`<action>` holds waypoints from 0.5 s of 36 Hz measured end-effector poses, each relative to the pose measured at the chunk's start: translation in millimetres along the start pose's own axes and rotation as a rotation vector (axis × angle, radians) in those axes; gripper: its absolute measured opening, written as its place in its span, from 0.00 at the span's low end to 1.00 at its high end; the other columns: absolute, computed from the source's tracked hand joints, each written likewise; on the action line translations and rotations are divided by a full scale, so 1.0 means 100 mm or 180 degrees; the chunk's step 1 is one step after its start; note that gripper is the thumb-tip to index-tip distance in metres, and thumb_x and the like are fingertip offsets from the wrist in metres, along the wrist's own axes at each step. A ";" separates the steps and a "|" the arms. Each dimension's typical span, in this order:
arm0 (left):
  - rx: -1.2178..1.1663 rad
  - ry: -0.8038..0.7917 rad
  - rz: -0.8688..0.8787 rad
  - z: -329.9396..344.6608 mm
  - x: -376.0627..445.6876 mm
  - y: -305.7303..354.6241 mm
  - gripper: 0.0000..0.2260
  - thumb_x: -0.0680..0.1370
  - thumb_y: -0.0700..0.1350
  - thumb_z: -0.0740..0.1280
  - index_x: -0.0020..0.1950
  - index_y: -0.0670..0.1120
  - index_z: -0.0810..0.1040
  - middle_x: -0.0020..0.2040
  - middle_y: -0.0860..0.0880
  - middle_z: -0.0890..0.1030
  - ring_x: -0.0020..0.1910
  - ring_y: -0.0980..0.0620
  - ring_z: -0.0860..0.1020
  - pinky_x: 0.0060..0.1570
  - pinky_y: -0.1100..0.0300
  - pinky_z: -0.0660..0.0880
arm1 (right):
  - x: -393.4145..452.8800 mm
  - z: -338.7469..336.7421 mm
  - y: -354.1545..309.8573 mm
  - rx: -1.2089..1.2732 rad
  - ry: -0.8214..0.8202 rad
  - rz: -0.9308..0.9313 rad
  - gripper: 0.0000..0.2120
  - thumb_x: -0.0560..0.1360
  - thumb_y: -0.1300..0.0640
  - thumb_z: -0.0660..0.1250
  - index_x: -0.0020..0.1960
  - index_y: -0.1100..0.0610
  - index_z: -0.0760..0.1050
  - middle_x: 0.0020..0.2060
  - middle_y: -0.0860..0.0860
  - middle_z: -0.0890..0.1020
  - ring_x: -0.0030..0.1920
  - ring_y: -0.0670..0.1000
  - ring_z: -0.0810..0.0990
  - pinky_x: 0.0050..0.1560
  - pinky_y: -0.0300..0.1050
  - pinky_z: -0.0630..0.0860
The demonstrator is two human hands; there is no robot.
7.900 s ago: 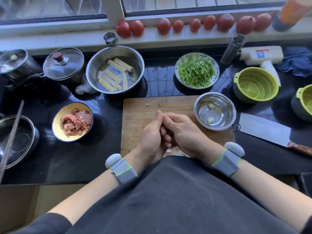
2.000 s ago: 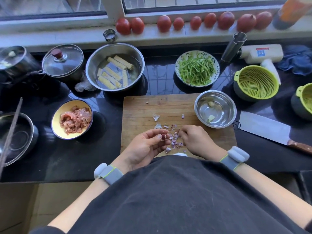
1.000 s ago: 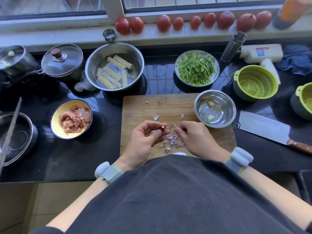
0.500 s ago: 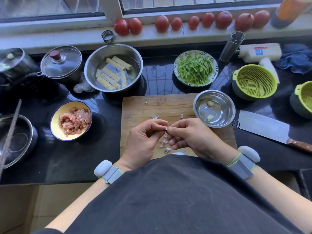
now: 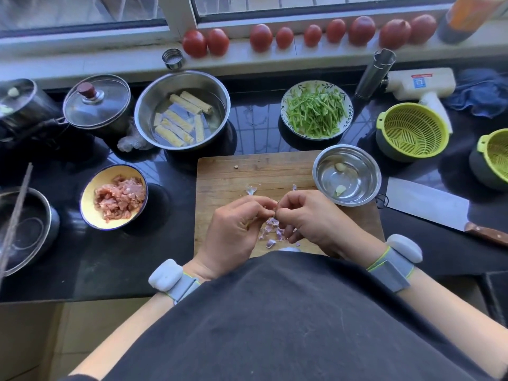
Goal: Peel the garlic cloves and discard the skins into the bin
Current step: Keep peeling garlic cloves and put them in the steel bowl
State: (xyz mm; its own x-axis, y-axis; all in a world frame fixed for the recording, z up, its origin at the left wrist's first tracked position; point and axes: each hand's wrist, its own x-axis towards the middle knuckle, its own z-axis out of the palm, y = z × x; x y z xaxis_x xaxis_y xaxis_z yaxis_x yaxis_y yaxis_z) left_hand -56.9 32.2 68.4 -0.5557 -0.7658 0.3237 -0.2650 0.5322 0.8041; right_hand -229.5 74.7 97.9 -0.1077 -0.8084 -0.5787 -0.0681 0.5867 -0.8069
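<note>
Both hands meet over the cutting board (image 5: 225, 174), left hand (image 5: 233, 232) and right hand (image 5: 310, 218) fingertips pinching one garlic clove (image 5: 275, 211).

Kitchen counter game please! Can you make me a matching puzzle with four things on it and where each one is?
Things:
1. tomatoes
2. peeled garlic cloves
3. garlic skins
4. cleaver

Places:
A. on the cutting board, under the hands
B. in the small steel bowl
C. along the window sill
D. on the black counter, right of the board

Pairs: 1-C, 2-B, 3-A, 4-D
</note>
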 end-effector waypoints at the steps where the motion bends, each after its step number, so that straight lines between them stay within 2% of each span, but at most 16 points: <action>1: -0.0054 0.0001 -0.0050 0.01 0.00 0.00 0.07 0.73 0.27 0.72 0.45 0.38 0.84 0.51 0.48 0.85 0.52 0.53 0.83 0.51 0.55 0.81 | 0.00 0.01 0.01 0.0038 0.0015 0.0009 0.06 0.74 0.65 0.68 0.39 0.59 0.78 0.31 0.55 0.79 0.30 0.51 0.77 0.31 0.42 0.76; 3: -0.0367 0.0069 -0.0352 0.04 -0.02 0.01 0.07 0.74 0.28 0.71 0.46 0.39 0.84 0.51 0.49 0.85 0.52 0.52 0.84 0.51 0.51 0.81 | 0.00 0.02 0.02 0.0175 0.0051 0.0017 0.05 0.74 0.65 0.68 0.40 0.60 0.78 0.32 0.56 0.79 0.30 0.50 0.76 0.31 0.42 0.75; 6: -0.1100 0.0136 -0.1122 0.07 -0.04 0.05 0.08 0.76 0.29 0.70 0.47 0.41 0.83 0.51 0.49 0.86 0.52 0.48 0.84 0.55 0.48 0.81 | 0.01 0.04 0.02 0.0506 0.0047 0.0055 0.04 0.75 0.66 0.68 0.41 0.61 0.78 0.33 0.57 0.79 0.28 0.50 0.74 0.30 0.41 0.74; 10: -0.1754 0.0191 -0.1674 0.08 -0.04 0.07 0.06 0.78 0.30 0.68 0.50 0.39 0.80 0.52 0.45 0.85 0.54 0.45 0.83 0.57 0.47 0.80 | 0.02 0.04 0.03 0.0717 -0.0038 0.0061 0.07 0.76 0.66 0.67 0.39 0.59 0.78 0.32 0.56 0.78 0.28 0.50 0.74 0.31 0.42 0.73; 15: -0.3066 0.0559 -0.2482 0.09 0.00 0.10 0.06 0.80 0.29 0.63 0.51 0.38 0.77 0.51 0.41 0.85 0.50 0.46 0.84 0.52 0.54 0.82 | 0.04 0.03 0.05 0.0807 -0.0018 0.0097 0.06 0.76 0.66 0.68 0.40 0.60 0.78 0.33 0.57 0.78 0.28 0.50 0.74 0.31 0.43 0.72; 18: -0.3728 0.0696 -0.2863 0.07 0.01 0.07 0.07 0.80 0.31 0.62 0.53 0.40 0.76 0.51 0.41 0.84 0.51 0.42 0.85 0.51 0.54 0.83 | 0.06 0.02 0.08 0.0774 0.0031 0.0134 0.06 0.75 0.66 0.66 0.41 0.60 0.77 0.33 0.57 0.77 0.28 0.49 0.73 0.30 0.42 0.72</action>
State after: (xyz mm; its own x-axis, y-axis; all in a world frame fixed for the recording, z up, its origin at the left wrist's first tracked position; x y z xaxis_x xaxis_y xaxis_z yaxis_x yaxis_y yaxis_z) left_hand -64.5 38.1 71.3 -0.3998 -0.7657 -0.5039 0.3797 -0.6387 0.6693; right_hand -228.7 74.2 87.9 -0.1149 -0.7824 -0.6121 0.1773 0.5901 -0.7876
